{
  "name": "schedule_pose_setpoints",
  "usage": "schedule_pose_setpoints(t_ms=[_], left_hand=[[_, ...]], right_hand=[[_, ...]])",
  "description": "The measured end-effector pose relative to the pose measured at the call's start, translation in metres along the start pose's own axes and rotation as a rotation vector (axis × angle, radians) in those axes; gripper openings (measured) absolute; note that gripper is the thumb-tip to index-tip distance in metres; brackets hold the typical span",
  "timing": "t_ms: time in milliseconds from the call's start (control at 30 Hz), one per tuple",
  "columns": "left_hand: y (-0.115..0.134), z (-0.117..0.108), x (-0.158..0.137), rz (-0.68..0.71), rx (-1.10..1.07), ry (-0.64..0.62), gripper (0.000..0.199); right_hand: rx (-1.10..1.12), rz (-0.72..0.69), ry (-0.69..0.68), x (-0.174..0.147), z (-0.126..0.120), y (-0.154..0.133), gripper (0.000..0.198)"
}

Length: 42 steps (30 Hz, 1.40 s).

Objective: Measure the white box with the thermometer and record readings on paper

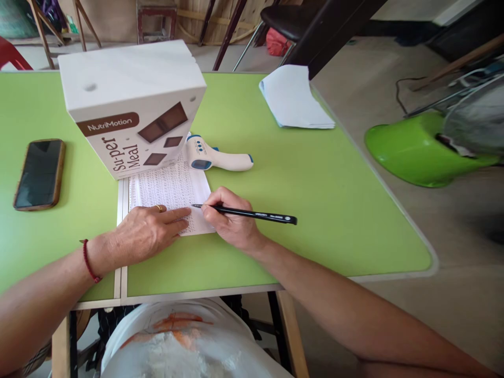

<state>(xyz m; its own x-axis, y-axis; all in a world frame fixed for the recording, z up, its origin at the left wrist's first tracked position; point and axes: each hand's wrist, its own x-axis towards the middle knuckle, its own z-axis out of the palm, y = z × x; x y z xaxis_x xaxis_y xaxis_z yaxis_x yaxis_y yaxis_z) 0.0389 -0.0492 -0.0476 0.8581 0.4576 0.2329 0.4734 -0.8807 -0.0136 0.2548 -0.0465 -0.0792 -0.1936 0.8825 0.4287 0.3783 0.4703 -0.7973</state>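
A sheet of paper [169, 190] covered in rows of small handwriting lies on the green table. Across its lower left part rests my left hand [149, 233], flat with the fingers stretched out. My right hand [233, 219] is closed round a black pen [260, 214], whose tip points left and meets or hovers just over the writing; which of the two I cannot tell. Behind the paper stands a white NutriMotion box [134, 121], hiding the sheet's far edge. Beside the box a white and blue infrared thermometer [218, 156] lies on its side, close to the paper's upper right corner.
A phone [39, 175] in a brown-edged case lies on the left. Folded white paper [295, 100] sits at the table's far right edge. The green table [315, 194] has a pale rim and a metal seam. Beyond it, a bright green plastic container [417, 149] stands right.
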Motion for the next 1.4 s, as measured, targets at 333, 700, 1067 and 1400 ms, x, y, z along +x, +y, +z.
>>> schedule_pose_setpoints(t_ms=[333,700,1067,1400], left_hand=[[-0.0007,0.0006,-0.0002,-0.005,0.008,0.002,0.019],[0.0,-0.0016,-0.0004,-0.007,0.015,-0.013,0.02],[-0.0009,-0.0009,-0.0004,-0.003,0.016,0.005,0.02],[-0.002,0.0016,-0.0013,0.003,0.021,0.01,0.021]], right_hand=[[0.038,-0.02,0.002,-0.0001,-0.0007,0.0005,0.017],[0.018,-0.026,0.0,0.0,-0.0008,0.0018,0.017],[-0.021,0.0,0.014,0.0003,-0.0018,0.0004,0.016],[-0.032,-0.026,0.029,0.0014,-0.0004,-0.0003,0.016]])
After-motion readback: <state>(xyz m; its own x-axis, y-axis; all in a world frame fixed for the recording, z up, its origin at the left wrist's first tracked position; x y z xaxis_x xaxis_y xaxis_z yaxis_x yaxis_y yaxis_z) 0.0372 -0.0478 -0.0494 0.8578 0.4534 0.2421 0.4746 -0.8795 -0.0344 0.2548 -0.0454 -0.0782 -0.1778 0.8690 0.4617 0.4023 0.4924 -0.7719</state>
